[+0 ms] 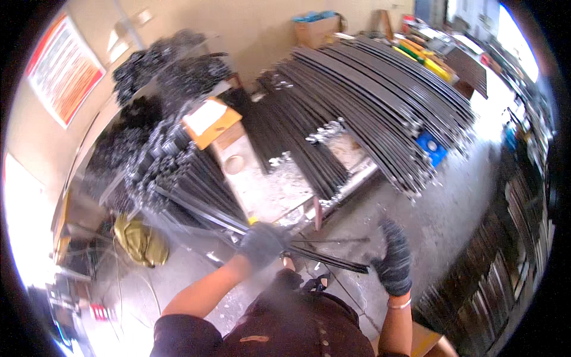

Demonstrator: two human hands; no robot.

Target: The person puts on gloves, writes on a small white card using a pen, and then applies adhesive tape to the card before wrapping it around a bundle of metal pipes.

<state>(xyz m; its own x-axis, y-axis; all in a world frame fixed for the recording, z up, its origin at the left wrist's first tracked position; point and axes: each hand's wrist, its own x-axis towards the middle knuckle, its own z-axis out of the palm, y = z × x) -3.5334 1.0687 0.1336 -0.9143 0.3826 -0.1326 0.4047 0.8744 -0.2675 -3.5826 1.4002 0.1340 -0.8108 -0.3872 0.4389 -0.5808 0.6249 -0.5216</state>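
Apparently handling long dark bars (335, 261), clamped in left hand (262, 245); cannot tell grip of right hand (394, 259); next, probably steady ends.

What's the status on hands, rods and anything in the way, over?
Left hand closed on dark rods. Right hand open near rod ends, contact unclear. Table close ahead, bearing more rods.

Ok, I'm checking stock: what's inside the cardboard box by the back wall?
Blue material shows at the top of the cardboard box; whatever lies deeper is hidden by its sides.
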